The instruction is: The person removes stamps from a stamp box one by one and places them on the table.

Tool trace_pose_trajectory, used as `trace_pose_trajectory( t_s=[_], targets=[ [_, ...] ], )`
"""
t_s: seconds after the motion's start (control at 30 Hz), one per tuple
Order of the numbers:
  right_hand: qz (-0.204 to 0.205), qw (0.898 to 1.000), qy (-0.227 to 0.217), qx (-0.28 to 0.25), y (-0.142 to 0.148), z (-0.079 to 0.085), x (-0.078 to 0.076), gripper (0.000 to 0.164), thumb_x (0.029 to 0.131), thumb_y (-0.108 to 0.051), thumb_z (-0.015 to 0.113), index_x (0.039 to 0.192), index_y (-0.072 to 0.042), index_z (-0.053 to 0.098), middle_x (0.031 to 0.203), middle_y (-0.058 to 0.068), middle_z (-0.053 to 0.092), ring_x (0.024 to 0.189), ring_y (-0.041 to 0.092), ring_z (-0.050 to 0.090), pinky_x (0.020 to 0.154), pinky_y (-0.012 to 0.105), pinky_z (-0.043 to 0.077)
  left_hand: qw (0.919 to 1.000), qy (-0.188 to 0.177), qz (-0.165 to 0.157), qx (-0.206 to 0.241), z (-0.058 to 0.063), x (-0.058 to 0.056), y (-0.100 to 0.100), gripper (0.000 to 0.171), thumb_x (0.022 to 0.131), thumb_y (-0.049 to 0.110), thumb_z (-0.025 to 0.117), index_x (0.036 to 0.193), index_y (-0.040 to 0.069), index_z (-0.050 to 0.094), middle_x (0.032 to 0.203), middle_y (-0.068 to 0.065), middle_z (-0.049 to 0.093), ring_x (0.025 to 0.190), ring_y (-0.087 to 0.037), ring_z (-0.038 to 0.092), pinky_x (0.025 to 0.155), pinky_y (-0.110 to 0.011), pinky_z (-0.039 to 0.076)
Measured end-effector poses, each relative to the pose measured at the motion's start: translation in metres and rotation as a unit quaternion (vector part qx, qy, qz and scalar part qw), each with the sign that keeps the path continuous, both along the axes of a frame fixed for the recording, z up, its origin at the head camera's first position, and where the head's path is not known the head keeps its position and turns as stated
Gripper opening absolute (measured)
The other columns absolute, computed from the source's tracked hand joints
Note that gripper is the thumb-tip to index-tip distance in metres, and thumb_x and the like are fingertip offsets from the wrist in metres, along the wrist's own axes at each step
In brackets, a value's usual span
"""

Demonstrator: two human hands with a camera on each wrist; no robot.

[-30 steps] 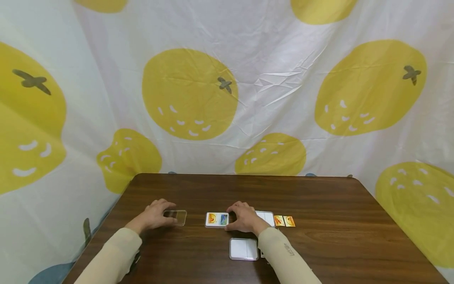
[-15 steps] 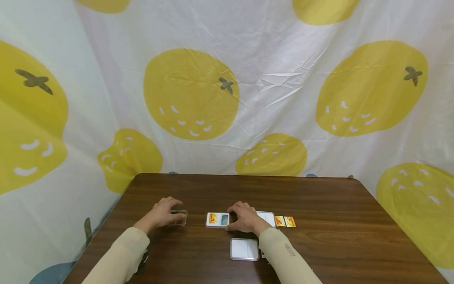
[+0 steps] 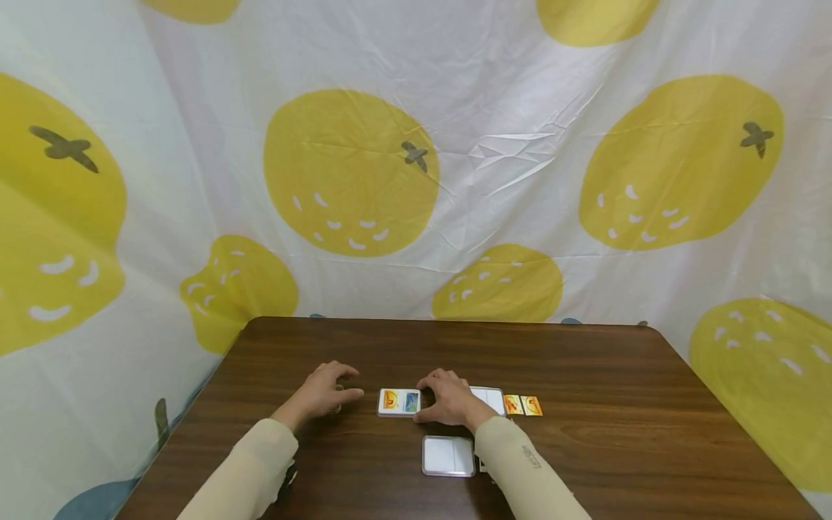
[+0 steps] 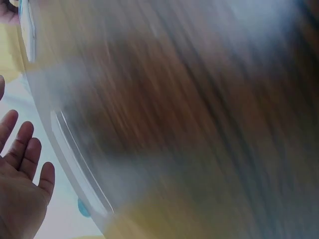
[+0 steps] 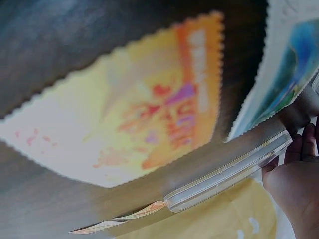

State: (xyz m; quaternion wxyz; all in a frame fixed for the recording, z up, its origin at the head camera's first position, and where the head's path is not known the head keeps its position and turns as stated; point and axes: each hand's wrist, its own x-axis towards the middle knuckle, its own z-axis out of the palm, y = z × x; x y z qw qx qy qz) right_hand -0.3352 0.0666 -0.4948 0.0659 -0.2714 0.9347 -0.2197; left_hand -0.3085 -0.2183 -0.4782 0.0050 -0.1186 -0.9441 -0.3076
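My right hand (image 3: 445, 397) grips the right end of a clear case (image 3: 379, 413) in the head view, thumb at the near edge and fingers at the far edge. An orange stamp (image 3: 390, 399) and a blue stamp (image 3: 412, 401) lie in it. Left of that case, my left hand (image 3: 320, 393) hovers low over the table with fingers spread and nothing between them. The left hand mostly hides a clear plastic lid in the head view; the lid (image 4: 79, 164) shows edge-on in the left wrist view.
Behind the right wrist lies a white-backed case (image 3: 487, 398), with two orange stamps (image 3: 522, 405) beside it. Another such case (image 3: 447, 456) sits nearer. By the right forearm, the right wrist view shows an orange stamp (image 5: 149, 109) and a blue one (image 5: 286, 74). A patterned curtain (image 3: 494, 173) hangs behind.
My left hand has moved right across the lid toward the stamp case, and the lid is now mostly covered. My right hand and the case it grips have stayed in place.
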Motion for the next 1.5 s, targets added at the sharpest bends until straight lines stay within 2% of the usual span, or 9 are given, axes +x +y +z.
trace_pose_trajectory(
  t_s=[0.17, 0.27, 0.57, 0.9, 1.5],
  targets=[
    [0.000, 1.000, 0.004, 0.002, 0.000, 0.001, 0.000, 0.055, 0.078, -0.041, 0.082, 0.122, -0.013, 0.065, 0.127, 0.010, 0.054, 0.123, 0.034, 0.046, 0.102, 0.056, 0.032, 1.0000, -0.002, -0.007, 0.004, 0.000, 0.000, 0.017, 0.038, 0.089, 0.031, 0.075, 0.119, 0.009, 0.068, 0.114, -0.005, 0.062, 0.109, -0.027, 0.055, 0.092, -0.055, 0.043],
    [-0.001, 1.000, 0.006, 0.003, 0.000, 0.001, -0.001, 0.055, 0.078, -0.041, 0.082, 0.122, -0.012, 0.065, 0.126, 0.010, 0.054, 0.123, 0.035, 0.046, 0.101, 0.056, 0.032, 0.9996, 0.001, -0.022, 0.016, -0.003, -0.003, 0.025, 0.037, 0.089, 0.027, 0.075, 0.118, 0.006, 0.067, 0.115, -0.007, 0.063, 0.110, -0.028, 0.055, 0.096, -0.049, 0.043],
    [-0.001, 1.000, 0.005, 0.007, 0.001, -0.001, -0.003, 0.055, 0.079, -0.042, 0.081, 0.123, -0.013, 0.064, 0.127, 0.010, 0.054, 0.123, 0.035, 0.046, 0.102, 0.056, 0.032, 0.9993, 0.002, -0.036, 0.012, -0.011, -0.010, 0.042, 0.034, 0.088, 0.026, 0.075, 0.116, 0.007, 0.069, 0.112, -0.007, 0.063, 0.110, -0.029, 0.054, 0.097, -0.051, 0.040],
    [-0.001, 1.000, 0.000, -0.001, 0.000, 0.001, 0.000, 0.053, 0.079, -0.041, 0.082, 0.121, -0.014, 0.065, 0.126, 0.009, 0.054, 0.122, 0.034, 0.046, 0.102, 0.056, 0.032, 0.9994, 0.010, -0.034, 0.003, -0.019, -0.013, 0.049, 0.033, 0.086, 0.024, 0.076, 0.113, 0.006, 0.070, 0.106, -0.006, 0.064, 0.107, -0.030, 0.054, 0.096, -0.051, 0.039],
    [0.000, 1.000, 0.000, 0.003, 0.000, 0.000, 0.000, 0.053, 0.079, -0.041, 0.081, 0.121, -0.014, 0.064, 0.127, 0.009, 0.054, 0.123, 0.034, 0.046, 0.103, 0.056, 0.032, 0.9987, 0.017, -0.035, -0.033, -0.021, -0.015, 0.053, 0.031, 0.083, 0.025, 0.080, 0.107, 0.006, 0.073, 0.102, -0.005, 0.064, 0.104, -0.030, 0.054, 0.093, -0.053, 0.039]
  ],
)
